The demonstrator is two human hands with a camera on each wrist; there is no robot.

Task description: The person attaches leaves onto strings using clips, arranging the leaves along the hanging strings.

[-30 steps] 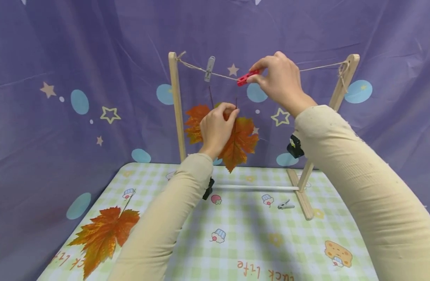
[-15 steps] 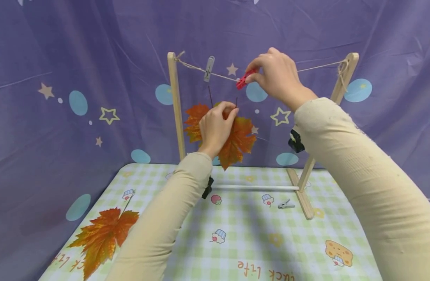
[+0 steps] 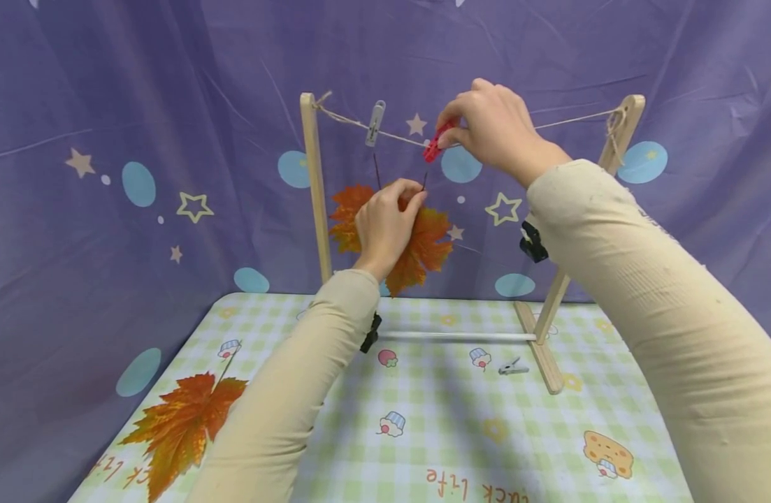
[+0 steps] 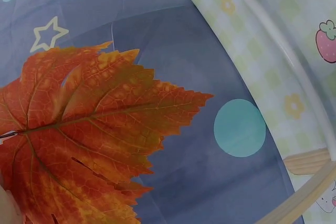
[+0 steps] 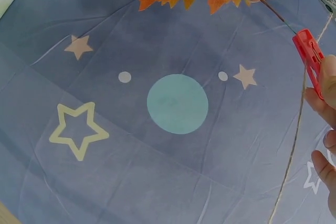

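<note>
My left hand (image 3: 388, 222) pinches the dark stem of an orange maple leaf (image 3: 424, 248), which hangs below the string (image 3: 402, 138). Thumb and fingertips of my right hand (image 3: 491, 126) pinch a red clothespin (image 3: 437, 143) at the string. In the right wrist view the leaf stem's tip points up to the nose of the red clothespin (image 5: 310, 56). To the left, a grey clothespin (image 3: 375, 124) sits on the string above the stem of a second maple leaf (image 3: 350, 213), partly hidden behind my left hand. The held leaf (image 4: 89, 124) fills much of the left wrist view.
The string runs between two wooden posts (image 3: 316, 181), joined low by a white rod (image 3: 454, 336). Another maple leaf (image 3: 186, 423) lies on the checked tablecloth (image 3: 448, 433) at left. A loose grey clothespin (image 3: 513, 367) lies near the right wooden foot (image 3: 542, 356). A purple curtain (image 3: 140, 84) hangs behind.
The red clothespin has tilted from nearly level to steeper, its nose pointing down. My right hand has turned with it. The held leaf has swung slightly left and up with my left hand.
</note>
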